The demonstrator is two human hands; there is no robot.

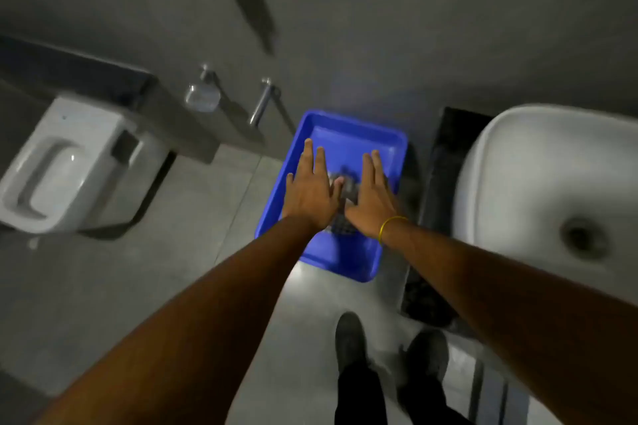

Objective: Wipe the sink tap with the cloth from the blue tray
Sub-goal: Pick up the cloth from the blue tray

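Left hand: the left hand (312, 188) is stretched out flat over the blue tray (348, 129), fingers straight and spread, palm down, holding nothing.
Right hand: the right hand (374, 195) is stretched out beside it in the same way, fingers straight, empty; a yellow band (388, 225) circles its wrist.
Cloth: a dark grey cloth (345, 205) lies in the blue tray, seen in the gap between the 2 hands and partly hidden by them; whether either hand touches it cannot be told.
Blue tray: it sits on the floor (193, 245), between the toilet (65, 162) on the left and the white sink (538, 183) on the right.
Sink tap: not visible.
Person: 2 dark shoes (350, 343) stand on the floor below the tray.
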